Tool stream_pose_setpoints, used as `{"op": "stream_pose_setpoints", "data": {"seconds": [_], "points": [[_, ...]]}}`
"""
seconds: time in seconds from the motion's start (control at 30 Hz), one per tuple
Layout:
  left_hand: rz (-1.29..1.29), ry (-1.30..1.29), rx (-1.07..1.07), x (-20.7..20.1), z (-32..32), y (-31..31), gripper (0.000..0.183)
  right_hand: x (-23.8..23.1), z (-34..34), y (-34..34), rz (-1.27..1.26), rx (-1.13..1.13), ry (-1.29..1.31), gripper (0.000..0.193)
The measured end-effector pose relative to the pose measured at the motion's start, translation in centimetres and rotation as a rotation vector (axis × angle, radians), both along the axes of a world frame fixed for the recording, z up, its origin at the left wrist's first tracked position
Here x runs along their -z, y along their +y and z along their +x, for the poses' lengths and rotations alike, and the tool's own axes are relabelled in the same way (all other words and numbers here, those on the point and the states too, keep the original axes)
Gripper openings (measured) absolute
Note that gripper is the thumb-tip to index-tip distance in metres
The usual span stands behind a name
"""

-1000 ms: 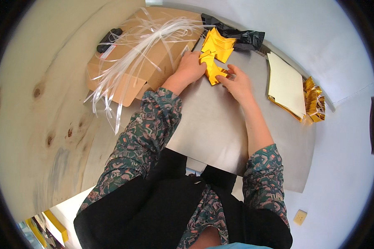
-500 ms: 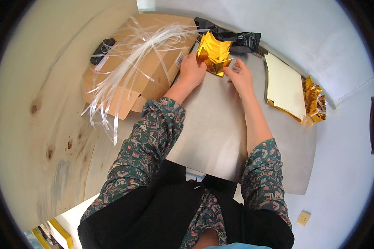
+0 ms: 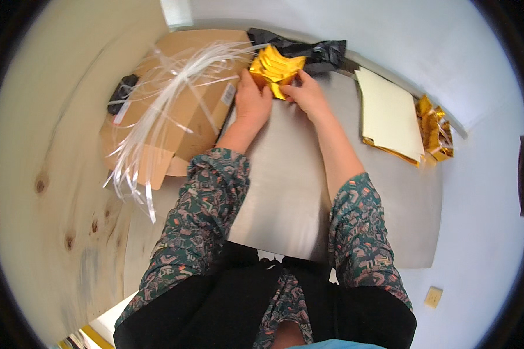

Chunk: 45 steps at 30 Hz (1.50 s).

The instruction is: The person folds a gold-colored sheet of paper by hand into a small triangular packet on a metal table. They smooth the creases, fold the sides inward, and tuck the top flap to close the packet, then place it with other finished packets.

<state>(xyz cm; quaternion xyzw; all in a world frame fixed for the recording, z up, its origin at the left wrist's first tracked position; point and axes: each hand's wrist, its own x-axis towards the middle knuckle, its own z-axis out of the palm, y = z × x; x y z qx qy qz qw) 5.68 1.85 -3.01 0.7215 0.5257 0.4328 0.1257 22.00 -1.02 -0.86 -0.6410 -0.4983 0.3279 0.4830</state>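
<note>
A stack of folded, pointed gold foil papers point(image 3: 278, 63) sits at the far end of the metal sheet, between my two hands. My left hand point(image 3: 254, 102) grips its left side, fingers curled behind and thumb at the near edge. On the right side my right hand point(image 3: 308, 96) pinches the foil, with the thumb at the near corner and the fingers up along the edge. Some fingertips are hidden behind the foil. The metal sheet point(image 3: 282, 186) lies under both hands and forearms.
Left of my hands lies a brown cardboard box point(image 3: 204, 116) with a bundle of white plastic strips point(image 3: 177, 87) and a black object point(image 3: 122, 93) on it. Black plastic point(image 3: 326, 55) lies behind. To the right are stacked cream sheets point(image 3: 390, 116) and a gold foil bundle point(image 3: 435, 131).
My right hand has closed in on the gold foil stack and now pinches its right side. The foil papers look more pressed together. The whole view has shifted slightly.
</note>
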Motion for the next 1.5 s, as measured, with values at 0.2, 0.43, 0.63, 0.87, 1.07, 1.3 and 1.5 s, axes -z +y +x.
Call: {"op": "stream_pose_setpoints", "data": {"seconds": [0.2,0.43,0.63,0.87,1.07,1.3,1.5], "points": [[0.134,0.139,-0.026,-0.5,-0.3,-0.9,0.08,1.5,0.1,-0.8,0.029,0.118,-0.099,0.079],[-0.017,-0.222,0.215,-0.5,-1.1,-2.0,0.078,-1.0,0.6,-9.6,0.422,0.148,-0.311,0.047],[0.162,-0.185,0.199,-0.8,-1.7,-4.4,0.061,-2.9,8.4,-20.3,0.509,0.271,-0.86,0.042],[0.063,-0.204,0.276,-1.4,-2.5,-9.0,0.032,0.5,13.6,-23.3,0.24,0.307,-1.042,0.04],[0.168,0.03,0.31,-0.6,-2.6,-9.2,0.019,1.2,14.6,-23.0,0.225,0.332,-0.982,0.036],[0.123,0.103,0.294,-0.8,-2.4,-8.2,0.024,1.1,14.3,-22.9,0.212,0.35,-0.948,0.035],[0.218,0.193,0.282,-0.9,-1.8,-6.8,0.027,0.2,13.3,-23.4,0.393,0.415,-0.954,0.034]]}}
